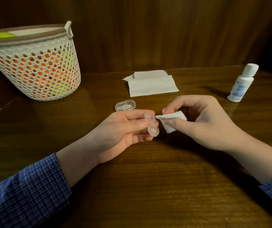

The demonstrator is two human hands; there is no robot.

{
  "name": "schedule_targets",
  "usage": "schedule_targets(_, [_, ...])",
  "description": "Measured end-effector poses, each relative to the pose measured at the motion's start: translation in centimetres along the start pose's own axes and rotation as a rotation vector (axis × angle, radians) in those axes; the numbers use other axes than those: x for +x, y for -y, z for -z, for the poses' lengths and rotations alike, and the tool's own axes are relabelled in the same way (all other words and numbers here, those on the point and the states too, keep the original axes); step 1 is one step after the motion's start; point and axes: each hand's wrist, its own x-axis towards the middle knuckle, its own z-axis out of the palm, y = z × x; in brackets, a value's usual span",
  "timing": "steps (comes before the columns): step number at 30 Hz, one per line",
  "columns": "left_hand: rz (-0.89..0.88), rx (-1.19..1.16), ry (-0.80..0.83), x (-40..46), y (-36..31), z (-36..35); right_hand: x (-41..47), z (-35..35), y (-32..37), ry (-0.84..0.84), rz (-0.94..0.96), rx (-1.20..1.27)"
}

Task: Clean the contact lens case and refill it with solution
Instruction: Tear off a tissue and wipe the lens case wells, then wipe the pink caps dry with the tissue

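Blue checked sleeve (25, 191), white tissue (173, 120)

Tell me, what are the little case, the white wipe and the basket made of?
The little case looks like clear, glossy plastic: fingers show through it. The white wipe seems soft tissue or paper, since it folds and creases. The basket looks like matte white plastic, molded with even holes.

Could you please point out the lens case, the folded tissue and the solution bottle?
lens case (152, 125), head view, on its clear lower well.
folded tissue (173, 118), head view, on its white middle.
solution bottle (242, 84), head view, on its label.
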Motion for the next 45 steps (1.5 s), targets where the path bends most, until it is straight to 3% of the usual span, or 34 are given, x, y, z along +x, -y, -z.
schedule_targets(7, [-0.066, 0.044, 0.002, 0.0, 0.4, -0.2, -0.1, -1.4, -0.4, 0.05, -0.088, 0.025])
schedule_targets(17, [-0.215, 0.092, -0.217, 0.2, 0.7, -0.6, 0.5, -1.7, -0.4, 0.152, -0.603, 0.66])
schedule_targets(22, [-0.254, 0.264, -0.287, 0.1, 0.3, -0.2, 0.7, -0.4, -0.3, 0.345, -0.71, 0.721])
schedule_targets(29, [-0.377, 0.809, -0.326, -0.7, 0.5, 0.5, 1.8, 2.8, -1.7, -0.087, -0.74, 0.766])
schedule_targets(32, [-0.427, 1.0, -0.323, -1.0, 0.5, 0.8, 2.3, 3.5, -2.6, -0.306, -0.807, 0.71])
schedule_targets(35, [-0.436, 1.142, -0.334, -1.1, 0.4, 1.2, 2.8, 3.7, -3.9, -0.405, -0.868, 0.451])
schedule_targets(39, [-0.378, 1.27, -0.415, -1.2, -0.1, 2.3, 2.9, 3.6, -5.3, -0.278, -0.759, 0.032])
schedule_targets(45, [-0.387, 1.429, -0.516, -0.9, -0.2, 2.4, 3.0, 3.3, -5.8, -0.162, -0.615, -0.035])
